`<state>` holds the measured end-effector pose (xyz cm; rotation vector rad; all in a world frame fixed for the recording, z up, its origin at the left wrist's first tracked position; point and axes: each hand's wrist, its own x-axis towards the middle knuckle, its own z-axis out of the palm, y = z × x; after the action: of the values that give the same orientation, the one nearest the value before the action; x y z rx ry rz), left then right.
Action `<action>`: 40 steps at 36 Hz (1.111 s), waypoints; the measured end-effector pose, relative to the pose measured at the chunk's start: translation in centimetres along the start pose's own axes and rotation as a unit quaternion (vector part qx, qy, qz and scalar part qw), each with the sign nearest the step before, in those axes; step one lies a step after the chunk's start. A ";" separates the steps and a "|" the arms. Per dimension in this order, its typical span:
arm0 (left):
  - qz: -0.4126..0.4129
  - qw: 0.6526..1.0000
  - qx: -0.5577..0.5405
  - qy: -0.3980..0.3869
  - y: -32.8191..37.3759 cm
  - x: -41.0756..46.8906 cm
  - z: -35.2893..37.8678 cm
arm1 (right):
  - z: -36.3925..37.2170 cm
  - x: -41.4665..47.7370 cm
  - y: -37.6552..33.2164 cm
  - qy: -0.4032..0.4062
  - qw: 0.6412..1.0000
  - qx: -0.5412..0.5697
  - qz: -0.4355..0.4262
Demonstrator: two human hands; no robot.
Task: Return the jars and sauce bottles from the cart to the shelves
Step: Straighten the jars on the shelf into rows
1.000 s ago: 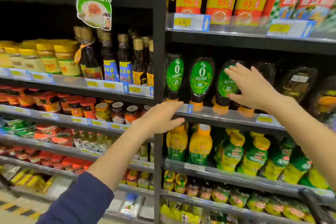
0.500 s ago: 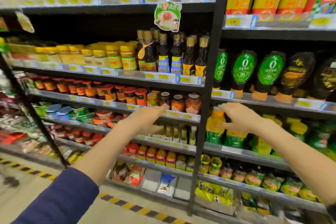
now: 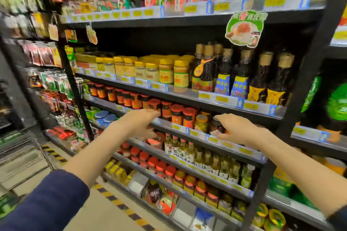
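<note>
Dark metal shelves [image 3: 187,97] crowded with jars and sauce bottles line the aisle. Before the red-lidded jars [image 3: 176,114] the left hand [image 3: 139,123] hangs spread and empty. At three o'clock of it the right hand [image 3: 239,130] lays its fingers against a dark jar [image 3: 215,126] at the shelf lip — whether it grips, I cannot tell. Glass, I'd judge — heavy, slick, breakable; best held round the body, below the lid. Rows stand tight under low headroom, leaving little room to slide in
</note>
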<state>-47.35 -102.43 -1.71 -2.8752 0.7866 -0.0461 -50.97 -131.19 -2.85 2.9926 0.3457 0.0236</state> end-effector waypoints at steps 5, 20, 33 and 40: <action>-0.036 0.999 0.008 0.003 -3.9 2.0 -0.7 | -1.8 5.5 -1.4 0.000 0.999 -0.023 -0.039; -0.013 0.995 0.047 0.083 -15.2 12.9 -3.4 | -8.4 18.8 -5.5 0.100 0.990 -0.042 -0.091; 0.170 0.966 0.013 0.193 -21.1 25.9 -8.1 | -13.1 28.1 -5.2 0.112 0.987 -0.067 0.091; 0.201 0.968 -0.002 0.153 -19.8 30.7 -8.7 | -13.8 29.7 -4.6 0.069 0.980 -0.085 0.166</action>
<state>-11.63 -102.50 9.65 -2.6849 1.4107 -0.4462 -23.54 -118.28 10.29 2.8471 -0.1417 0.2785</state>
